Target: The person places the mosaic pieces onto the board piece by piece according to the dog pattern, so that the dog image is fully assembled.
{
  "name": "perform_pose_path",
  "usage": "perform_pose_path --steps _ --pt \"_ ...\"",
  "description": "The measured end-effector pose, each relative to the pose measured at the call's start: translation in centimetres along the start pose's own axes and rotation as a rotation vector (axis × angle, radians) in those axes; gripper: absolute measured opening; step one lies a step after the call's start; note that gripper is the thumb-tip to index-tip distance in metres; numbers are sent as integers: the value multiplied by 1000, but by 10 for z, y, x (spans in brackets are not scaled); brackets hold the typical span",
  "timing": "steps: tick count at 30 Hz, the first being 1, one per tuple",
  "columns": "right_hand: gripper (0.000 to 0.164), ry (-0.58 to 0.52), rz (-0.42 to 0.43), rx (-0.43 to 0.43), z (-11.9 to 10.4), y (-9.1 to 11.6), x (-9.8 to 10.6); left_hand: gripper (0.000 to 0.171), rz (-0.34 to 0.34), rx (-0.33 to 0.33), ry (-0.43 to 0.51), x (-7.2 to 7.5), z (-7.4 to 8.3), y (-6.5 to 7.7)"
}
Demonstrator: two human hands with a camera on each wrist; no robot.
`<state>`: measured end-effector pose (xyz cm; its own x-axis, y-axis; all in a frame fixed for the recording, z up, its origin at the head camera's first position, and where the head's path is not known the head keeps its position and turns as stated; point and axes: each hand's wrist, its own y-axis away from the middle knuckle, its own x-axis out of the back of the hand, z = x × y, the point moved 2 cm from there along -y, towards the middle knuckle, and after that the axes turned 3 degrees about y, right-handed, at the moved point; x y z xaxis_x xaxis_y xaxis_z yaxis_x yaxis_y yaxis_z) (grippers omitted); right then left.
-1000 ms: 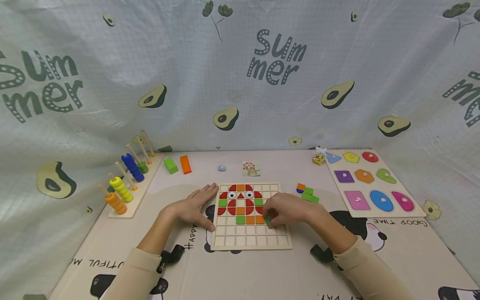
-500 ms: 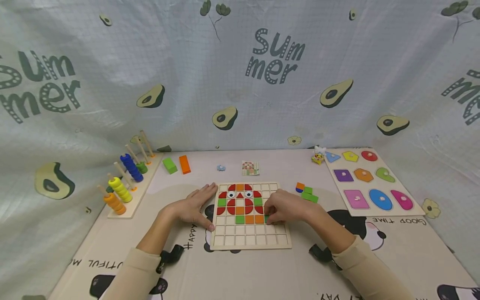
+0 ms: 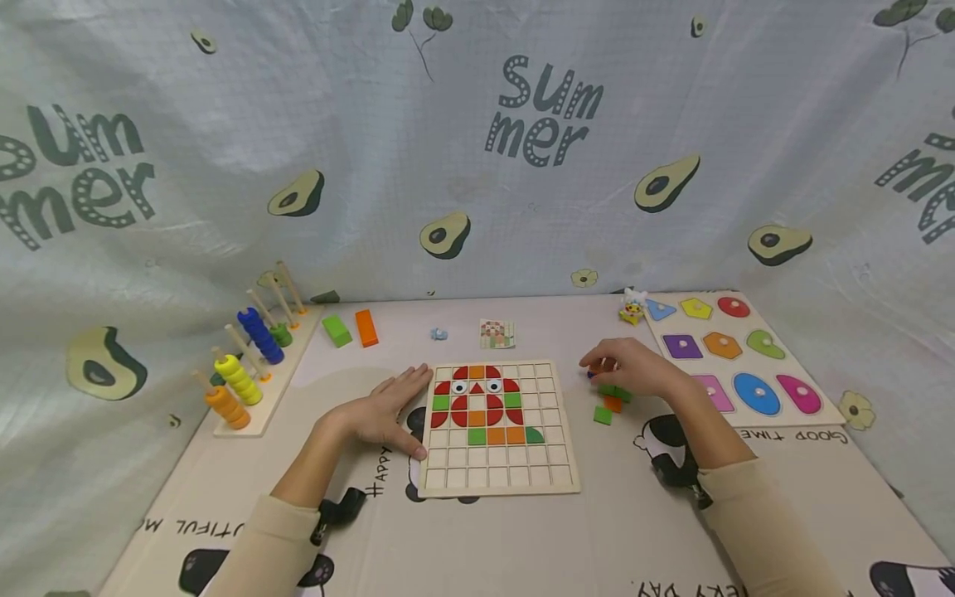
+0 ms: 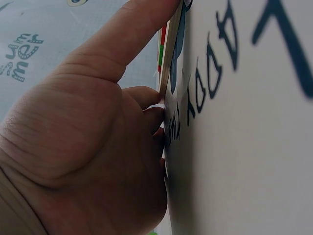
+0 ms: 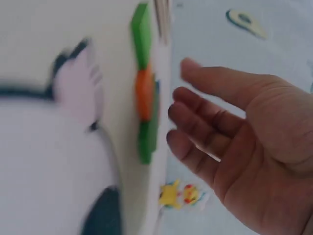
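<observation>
A wooden grid board (image 3: 457, 479) lies on the table, with red, orange, green and eye-marked tiles forming a figure in its upper left. At the right end of the lower tile row sits a green quarter-round tile (image 3: 534, 435). My left hand (image 3: 380, 413) rests on the table with fingers spread, its thumb and fingertips at the board's left edge. Over a small pile of tiles right of the board, my right hand (image 3: 632, 365) hovers, fingers loosely bent and holding nothing. Below it show a green square tile (image 3: 603, 415) and an orange tile (image 3: 613, 405); the hand partly hides the others.
At left stands a bead-and-peg rack (image 3: 261, 377). Behind the board lie a green block (image 3: 337, 331), an orange block (image 3: 366, 328), a small blue item (image 3: 438, 334) and a pattern card (image 3: 496, 334). At right are a figurine (image 3: 632, 308) and a shape puzzle board (image 3: 705, 371).
My right hand has let go of the green quarter-round tile in the grid and moved right to the pile, where tiles have shifted. My left hand stays in place.
</observation>
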<state>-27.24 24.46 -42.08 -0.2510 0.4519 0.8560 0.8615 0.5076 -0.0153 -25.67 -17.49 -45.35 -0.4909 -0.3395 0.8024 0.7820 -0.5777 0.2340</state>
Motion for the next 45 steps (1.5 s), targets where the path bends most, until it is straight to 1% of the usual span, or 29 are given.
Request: perform_pose_path --steps 2,5,8,11,16,24,28,33,36,39,42,45 --pt "27 13 -39 -40 9 0 -2 131 1 0 3 0 0 0" --pt "24 35 -48 -70 15 -1 -4 130 2 -2 4 0 0 0" --pt "21 54 -29 -65 15 -2 -6 130 1 -7 0 0 0 0" --pt "17 63 -16 -36 13 -2 -7 130 -1 -8 0 0 0 0" --pt "11 61 -27 -5 11 -4 -11 130 1 -12 -2 0 -1 0" --pt "4 68 -32 -12 10 -5 -15 129 1 -1 1 0 0 1" --pt "7 56 -51 3 10 -5 -16 129 2 -3 -2 0 0 1" --pt "8 44 -26 -19 8 -5 -12 129 3 -10 -6 0 -1 1" --pt "5 3 -23 -10 3 -5 -9 130 1 -10 -4 0 -1 1" --pt "8 -72 -50 54 -10 -4 -6 130 0 -15 -6 0 -1 0" --pt "10 -159 -107 123 -29 -4 -6 130 4 -23 -8 0 -1 0" --pt "9 -199 -187 158 -46 -5 -13 130 6 -22 -6 0 -2 0"
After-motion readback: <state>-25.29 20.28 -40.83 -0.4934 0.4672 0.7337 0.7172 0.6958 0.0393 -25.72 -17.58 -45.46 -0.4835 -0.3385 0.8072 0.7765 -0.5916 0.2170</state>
